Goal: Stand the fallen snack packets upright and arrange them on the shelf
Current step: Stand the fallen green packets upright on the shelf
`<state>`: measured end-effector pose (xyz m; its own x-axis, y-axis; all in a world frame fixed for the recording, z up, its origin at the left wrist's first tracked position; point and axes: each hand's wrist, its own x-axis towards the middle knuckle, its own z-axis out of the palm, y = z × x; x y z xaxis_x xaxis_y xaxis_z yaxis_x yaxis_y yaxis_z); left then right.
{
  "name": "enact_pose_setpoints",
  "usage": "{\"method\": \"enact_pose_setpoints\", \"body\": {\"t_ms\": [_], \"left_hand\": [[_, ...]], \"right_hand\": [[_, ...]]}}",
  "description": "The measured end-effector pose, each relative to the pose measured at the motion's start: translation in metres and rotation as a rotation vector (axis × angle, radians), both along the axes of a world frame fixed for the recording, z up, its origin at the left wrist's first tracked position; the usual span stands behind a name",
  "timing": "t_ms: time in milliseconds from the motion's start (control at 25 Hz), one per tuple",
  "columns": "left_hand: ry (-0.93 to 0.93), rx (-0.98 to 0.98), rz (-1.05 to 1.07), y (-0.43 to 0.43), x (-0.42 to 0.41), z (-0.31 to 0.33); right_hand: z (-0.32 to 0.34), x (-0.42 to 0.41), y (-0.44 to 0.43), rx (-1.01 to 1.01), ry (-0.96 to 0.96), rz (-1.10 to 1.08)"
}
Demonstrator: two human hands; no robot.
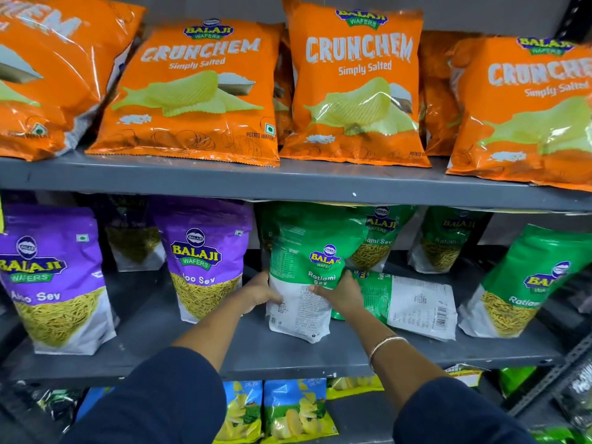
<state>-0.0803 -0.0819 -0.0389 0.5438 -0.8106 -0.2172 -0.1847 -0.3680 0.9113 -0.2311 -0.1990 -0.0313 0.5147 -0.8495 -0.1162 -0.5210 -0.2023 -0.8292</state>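
Note:
On the middle shelf [250, 344] a green Ratlami Sev packet [301, 270] stands upright with its back label toward me. My left hand [259, 291] grips its left edge and my right hand [341, 294] grips its right edge. Just to its right another green packet [413, 302] lies flat on its side, back up. Further green packets stand behind [378, 238] [448, 241] and at the far right [525, 283]. Purple Aloo Sev packets stand to the left, one near my left hand [205, 261] and one at the far left [54, 280].
Orange Crunchem packets [355, 84] fill the upper shelf [288, 184], leaning back. Blue and yellow chip packets [294, 408] sit on the shelf below. A metal upright [557, 373] borders the right side. Bare shelf surface shows between the purple packets.

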Motion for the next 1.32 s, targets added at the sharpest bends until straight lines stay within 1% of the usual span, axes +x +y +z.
{"method": "enact_pose_setpoints", "body": {"t_ms": [40, 80, 120, 160, 280, 400, 520, 600, 640, 720, 800, 880, 1040, 1080, 1160, 1240, 1280, 1320], "left_hand": [[-0.027, 0.038, -0.015, 0.002, 0.000, 0.003], [-0.076, 0.075, -0.009, 0.004, 0.000, 0.007], [-0.132, 0.105, 0.014, 0.007, 0.001, 0.009], [-0.152, 0.110, 0.027, 0.009, 0.002, 0.008], [-0.023, 0.108, 0.033, 0.013, 0.001, 0.005], [0.009, 0.072, 0.036, 0.015, 0.001, 0.001], [0.106, 0.060, -0.061, 0.016, -0.001, -0.001], [0.133, 0.104, -0.156, 0.017, -0.009, -0.001], [0.105, 0.134, -0.206, 0.016, -0.011, -0.001], [0.062, 0.139, -0.217, 0.014, -0.012, 0.000], [0.108, 0.099, -0.199, 0.015, -0.011, 0.003], [0.141, 0.082, -0.202, 0.016, -0.009, 0.004], [0.076, 0.099, -0.188, 0.009, -0.013, 0.002], [0.050, 0.131, -0.216, 0.006, -0.016, 0.002], [0.011, 0.273, -0.287, 0.002, -0.020, 0.007], [0.046, 0.438, -0.336, 0.004, -0.016, 0.016], [0.068, 0.472, -0.353, 0.007, -0.012, 0.020], [0.086, 0.462, -0.360, 0.009, -0.006, 0.021]], "right_hand": [[0.001, -0.003, 0.000, 0.047, 0.068, -0.019], [0.004, -0.006, 0.002, 0.152, 0.077, -0.028], [0.003, -0.009, 0.003, 0.254, 0.041, -0.032], [0.002, -0.011, 0.002, 0.313, -0.003, -0.029], [-0.001, -0.022, -0.006, 0.370, -0.071, 0.035], [0.004, -0.040, -0.015, 0.465, -0.013, 0.259], [0.015, -0.051, -0.013, 0.536, 0.037, 0.479], [0.016, -0.046, -0.007, 0.577, 0.021, 0.544], [0.015, -0.043, -0.003, 0.580, 0.015, 0.546], [0.013, -0.036, 0.002, 0.561, -0.001, 0.509], [0.013, -0.034, 0.003, 0.494, 0.005, 0.491], [0.012, -0.033, 0.001, 0.430, 0.056, 0.491], [0.013, -0.030, 0.003, 0.475, 0.173, 0.605], [0.011, -0.028, 0.006, 0.471, 0.194, 0.617], [0.009, -0.026, 0.008, 0.408, 0.216, 0.591], [0.008, -0.027, 0.006, 0.309, 0.230, 0.538], [0.008, -0.028, 0.003, 0.290, 0.222, 0.524], [0.009, -0.029, -0.002, 0.299, 0.203, 0.511]]}}
